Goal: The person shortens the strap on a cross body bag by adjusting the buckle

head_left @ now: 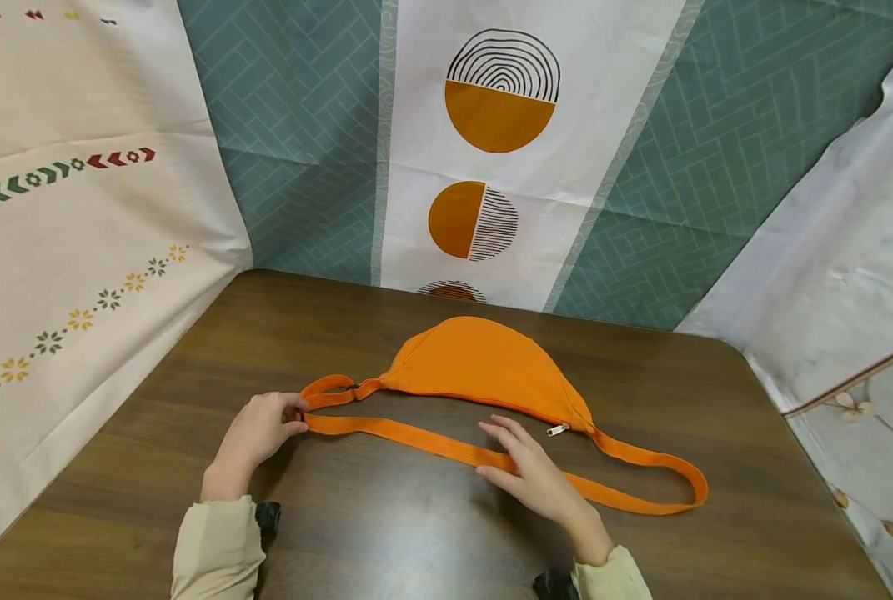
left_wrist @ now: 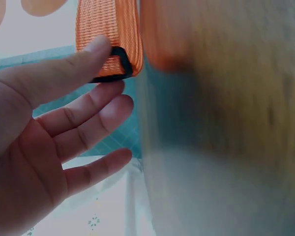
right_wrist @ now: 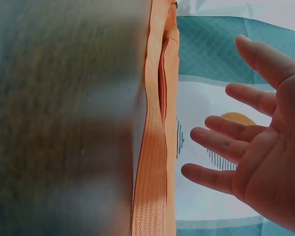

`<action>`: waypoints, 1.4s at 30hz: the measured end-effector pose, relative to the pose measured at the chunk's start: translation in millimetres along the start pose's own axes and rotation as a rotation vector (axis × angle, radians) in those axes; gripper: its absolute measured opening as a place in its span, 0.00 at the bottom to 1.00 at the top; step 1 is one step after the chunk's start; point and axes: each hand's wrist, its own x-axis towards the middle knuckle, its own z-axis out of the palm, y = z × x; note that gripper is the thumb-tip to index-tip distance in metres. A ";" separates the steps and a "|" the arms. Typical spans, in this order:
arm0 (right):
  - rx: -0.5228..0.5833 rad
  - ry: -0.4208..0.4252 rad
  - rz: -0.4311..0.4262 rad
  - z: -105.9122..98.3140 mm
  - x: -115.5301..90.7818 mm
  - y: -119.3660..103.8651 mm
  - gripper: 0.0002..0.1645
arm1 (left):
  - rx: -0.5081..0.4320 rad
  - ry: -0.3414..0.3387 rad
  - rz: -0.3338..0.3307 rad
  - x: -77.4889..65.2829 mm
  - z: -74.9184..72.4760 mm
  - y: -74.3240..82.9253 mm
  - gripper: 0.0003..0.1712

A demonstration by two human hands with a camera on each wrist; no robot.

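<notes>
Beyond the left edge of the desk [head_left: 386,517], a pale cloth [head_left: 78,233] patterned with flowers and arrow shapes is hanging. Nearer, a cuffed sleeve [head_left: 217,550] is being worn, with a black device [head_left: 268,518] strapped at the wrist. Inside the left edge, the left hand [head_left: 257,433] is being held narrow: the strap [head_left: 416,435] is being pinched under its thumb at the black buckle [left_wrist: 127,64], while the other visible fingers are being kept loosely extended. Just to the right, a short folded length of strap is running through a slider [head_left: 354,389] to the bag [head_left: 484,367]. The orange bag is lying near the middle of the far edge, its curved side being turned toward that edge; behind it, a teal and white cloth [head_left: 303,167] is hanging. The right hand [head_left: 532,475] is being held wide, fingers spread, above the strap and apart from it. By the bag's right end, a zip pull [head_left: 558,430] is resting on the desk side of the seam. Toward the right edge, the strap is being bent into a loop. Beyond that edge, a white cloth [head_left: 829,275] is hanging.
</notes>
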 end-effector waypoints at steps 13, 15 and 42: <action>-0.007 0.105 -0.149 2.6 3.3 0.8 0.26 | -0.195 0.014 0.116 5.4 3.3 14.4 0.04; 0.003 0.134 -0.181 3.2 4.1 0.8 0.24 | -0.214 0.037 0.134 5.3 3.9 16.6 0.04; 0.049 0.224 -0.335 8.5 20.3 -8.1 0.23 | -0.579 -0.144 0.321 24.8 22.4 60.1 0.06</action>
